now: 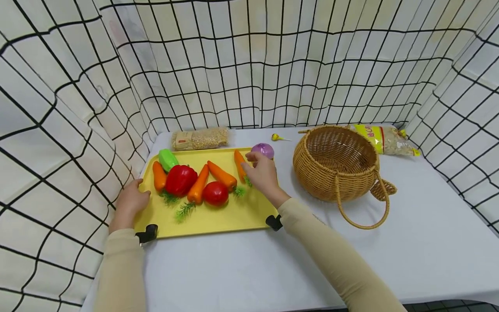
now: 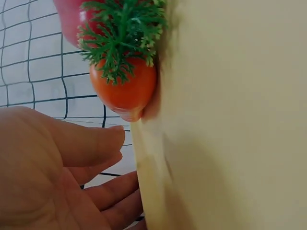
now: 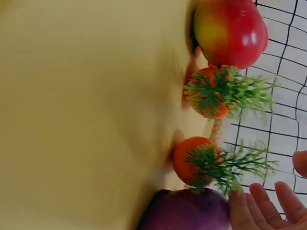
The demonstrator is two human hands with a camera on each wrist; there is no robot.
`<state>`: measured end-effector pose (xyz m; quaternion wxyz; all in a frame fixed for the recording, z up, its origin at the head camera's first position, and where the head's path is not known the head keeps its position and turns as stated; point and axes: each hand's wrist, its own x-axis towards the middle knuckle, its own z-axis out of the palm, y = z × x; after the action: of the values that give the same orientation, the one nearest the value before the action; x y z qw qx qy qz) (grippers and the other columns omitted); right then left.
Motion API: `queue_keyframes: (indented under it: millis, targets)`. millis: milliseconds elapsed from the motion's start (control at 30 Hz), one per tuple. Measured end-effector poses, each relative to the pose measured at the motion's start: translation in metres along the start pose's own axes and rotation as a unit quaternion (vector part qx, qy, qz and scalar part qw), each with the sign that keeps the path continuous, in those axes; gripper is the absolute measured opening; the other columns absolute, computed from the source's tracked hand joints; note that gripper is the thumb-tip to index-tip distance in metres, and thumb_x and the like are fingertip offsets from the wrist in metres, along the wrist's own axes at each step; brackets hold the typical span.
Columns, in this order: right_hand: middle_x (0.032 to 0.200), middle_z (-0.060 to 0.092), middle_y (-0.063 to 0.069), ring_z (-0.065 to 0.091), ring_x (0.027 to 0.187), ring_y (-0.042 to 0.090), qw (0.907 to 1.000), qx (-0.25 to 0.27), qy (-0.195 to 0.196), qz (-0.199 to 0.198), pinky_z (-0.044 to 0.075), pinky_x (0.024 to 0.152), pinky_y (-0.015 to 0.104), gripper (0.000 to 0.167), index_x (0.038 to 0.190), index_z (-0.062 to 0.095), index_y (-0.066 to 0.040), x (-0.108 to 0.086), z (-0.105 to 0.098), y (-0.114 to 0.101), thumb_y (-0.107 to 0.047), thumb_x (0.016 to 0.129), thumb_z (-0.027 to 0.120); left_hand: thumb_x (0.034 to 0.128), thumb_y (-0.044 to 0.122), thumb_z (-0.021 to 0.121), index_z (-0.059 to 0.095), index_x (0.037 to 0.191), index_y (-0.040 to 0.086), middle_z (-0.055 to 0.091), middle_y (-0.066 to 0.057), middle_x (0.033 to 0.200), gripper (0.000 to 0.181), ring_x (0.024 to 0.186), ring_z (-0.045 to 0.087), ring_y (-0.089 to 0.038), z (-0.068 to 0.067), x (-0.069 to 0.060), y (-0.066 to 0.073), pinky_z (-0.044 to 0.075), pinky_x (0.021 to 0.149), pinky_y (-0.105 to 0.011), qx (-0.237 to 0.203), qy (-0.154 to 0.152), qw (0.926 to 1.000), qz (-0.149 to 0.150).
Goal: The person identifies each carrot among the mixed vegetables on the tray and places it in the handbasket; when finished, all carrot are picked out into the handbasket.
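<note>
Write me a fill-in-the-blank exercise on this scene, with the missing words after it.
1. The colour of the tray is ____.
2. Altogether, ____ carrots lie on it.
3. The hand farther from the wicker basket is the person's ____ one.
4. The onion is coloured ____.

Missing words: yellow; four; left; purple.

The purple onion (image 1: 263, 150) (glossy) sits on the yellow tray (image 1: 218, 221).

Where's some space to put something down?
On the white table: between the left sleeve and right sleeve, in front of the yellow tray, and right of the wicker basket, in front of the yellow-labelled bag. The tray is crowded at its middle and left: red pepper, tomato and three carrots bunch together.
</note>
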<state>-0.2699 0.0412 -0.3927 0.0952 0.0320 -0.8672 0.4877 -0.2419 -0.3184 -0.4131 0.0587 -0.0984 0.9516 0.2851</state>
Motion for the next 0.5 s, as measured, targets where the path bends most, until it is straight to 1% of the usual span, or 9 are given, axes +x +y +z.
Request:
queue_keyframes:
  millis: [100,167,233,333,400,500]
  targets:
    - [0.116,0.070,0.004,0.065,0.102,0.026,0.9999,-0.011,-0.004,-0.001,0.049,0.089,0.037,0.032,0.119,0.068,-0.009,0.001,0.004,0.005,-0.025,0.090,0.069,0.0989,0.019,0.045,0.021,0.149,-0.011,0.025,-0.037,0.149,0.063,0.133,0.025,-0.055,0.003,0.002,-0.003,0.023,0.108,-0.061,-0.022,0.012,0.9997,-0.005]
    - [0.117,0.070,0.006,0.065,0.099,0.024,0.9998,-0.015,-0.007,-0.006,0.050,0.086,0.036,0.032,0.119,0.067,-0.009,0.001,0.007,0.007,-0.024,0.091,0.069,0.0991,0.017,0.046,0.021,0.150,-0.009,0.026,-0.035,0.150,0.063,0.135,0.026,-0.052,0.005,0.001,-0.006,0.024,0.110,-0.059,-0.058,0.025,0.9979,-0.015]
    - [0.118,0.069,0.008,0.065,0.095,0.023,0.9998,-0.011,-0.011,-0.009,0.052,0.082,0.035,0.031,0.118,0.067,-0.009,-0.001,0.009,0.008,-0.021,0.090,0.069,0.0996,0.016,0.046,0.022,0.150,-0.008,0.027,-0.034,0.151,0.061,0.137,0.027,-0.050,0.007,0.001,-0.008,0.025,0.111,-0.057,-0.096,0.039,0.9943,-0.026]
    - [0.118,0.069,0.010,0.064,0.091,0.021,0.9998,-0.010,-0.014,-0.007,0.052,0.079,0.034,0.031,0.119,0.067,-0.007,-0.003,0.011,0.011,-0.019,0.090,0.069,0.1002,0.013,0.046,0.024,0.151,-0.006,0.029,-0.031,0.152,0.059,0.138,0.029,-0.046,0.012,0.001,-0.010,0.028,0.112,-0.053,-0.155,0.064,0.9849,-0.045]
    - [0.116,0.069,0.010,0.063,0.090,0.020,0.9998,-0.015,-0.011,-0.003,0.051,0.080,0.033,0.032,0.119,0.067,-0.006,-0.004,0.012,0.013,-0.019,0.090,0.069,0.1005,0.012,0.046,0.026,0.150,-0.006,0.031,-0.031,0.151,0.057,0.138,0.031,-0.045,0.014,0.001,-0.011,0.029,0.111,-0.052,-0.170,0.078,0.9811,-0.050]
    - [0.112,0.070,0.009,0.062,0.090,0.019,0.9996,-0.028,-0.005,0.003,0.050,0.083,0.033,0.032,0.118,0.068,-0.006,-0.004,0.014,0.017,-0.018,0.089,0.071,0.1007,0.013,0.047,0.029,0.150,-0.005,0.033,-0.029,0.151,0.055,0.138,0.032,-0.044,0.017,0.001,-0.012,0.029,0.112,-0.051,-0.178,0.091,0.9783,-0.053]
